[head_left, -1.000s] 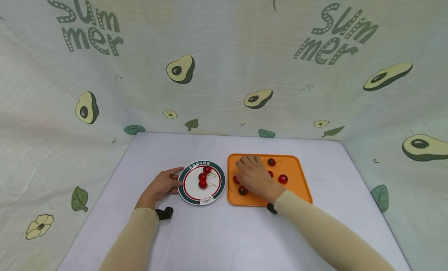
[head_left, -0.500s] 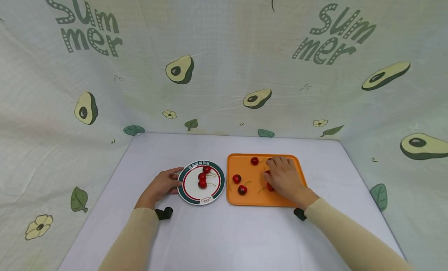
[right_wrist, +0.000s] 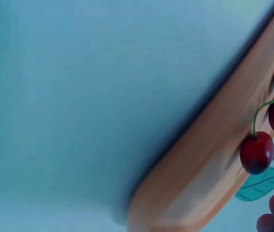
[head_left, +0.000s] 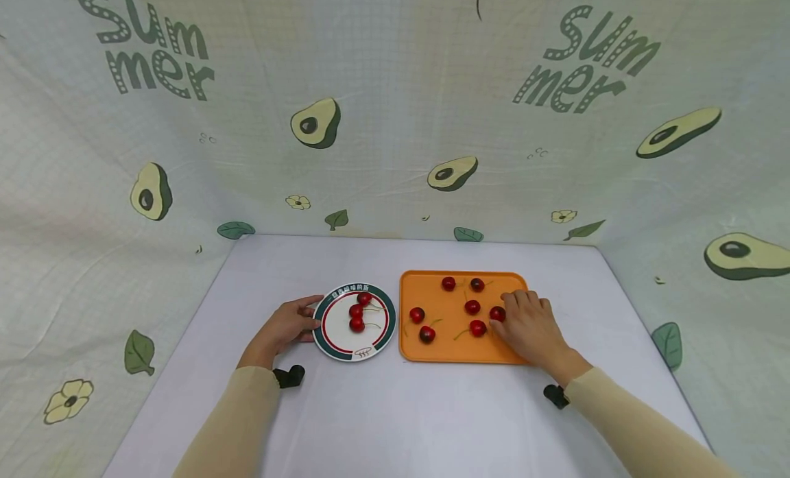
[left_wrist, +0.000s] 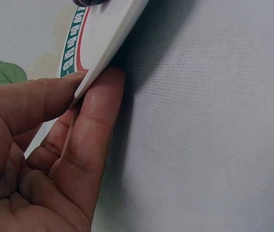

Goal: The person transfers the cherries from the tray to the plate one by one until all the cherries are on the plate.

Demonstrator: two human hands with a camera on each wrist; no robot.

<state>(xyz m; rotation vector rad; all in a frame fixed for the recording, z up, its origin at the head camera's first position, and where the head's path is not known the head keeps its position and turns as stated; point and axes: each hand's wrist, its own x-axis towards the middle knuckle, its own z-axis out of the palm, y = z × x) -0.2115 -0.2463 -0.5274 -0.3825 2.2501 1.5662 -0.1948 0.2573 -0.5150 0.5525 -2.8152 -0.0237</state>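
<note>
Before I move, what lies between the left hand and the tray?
The plate, gripped by the left hand and bearing three cherries, then a narrow strip of bare table. The head view shows it.

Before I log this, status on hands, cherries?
Left hand pinches plate. Right hand at rightmost cherry, grip unclear, hiding some tray edge. Cherries: three on plate, seven visible on tray.

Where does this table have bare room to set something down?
Widest: the near table, between the sleeves, in front of the plate and tray. Another bare strip runs behind them, up to the cloth. Crowded: the tray, with its cherries and the right hand, and the thin plate-tray gap.
</note>
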